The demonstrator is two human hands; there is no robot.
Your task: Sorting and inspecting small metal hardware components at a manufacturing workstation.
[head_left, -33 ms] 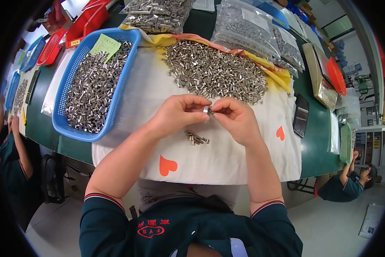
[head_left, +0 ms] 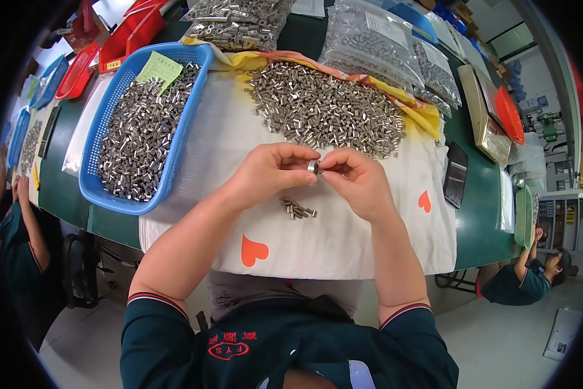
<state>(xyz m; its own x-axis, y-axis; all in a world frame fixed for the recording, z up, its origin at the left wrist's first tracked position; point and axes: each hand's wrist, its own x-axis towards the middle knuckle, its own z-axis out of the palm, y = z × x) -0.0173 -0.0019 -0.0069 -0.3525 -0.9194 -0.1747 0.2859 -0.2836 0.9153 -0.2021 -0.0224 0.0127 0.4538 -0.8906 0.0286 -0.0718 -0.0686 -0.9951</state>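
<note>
Green worktop [head_left: 61,188] was covered by a white cloth [head_left: 343,240], with a blue basket [head_left: 181,139] and loose metal sleeves [head_left: 324,107] behind. One small sleeve [head_left: 313,166] was pinched between left hand [head_left: 275,172] and right hand [head_left: 356,178]; fingertip grip was best kept square over the cloth.

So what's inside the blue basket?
The blue basket holds a heap of small silver metal sleeves, with a green paper slip on top. Its bottom is covered.

We wore a dark teal short-sleeved shirt [head_left: 285,350], its cuffs edged with red and white stripes, a red embroidered emblem on the chest, forearms bare.
</note>
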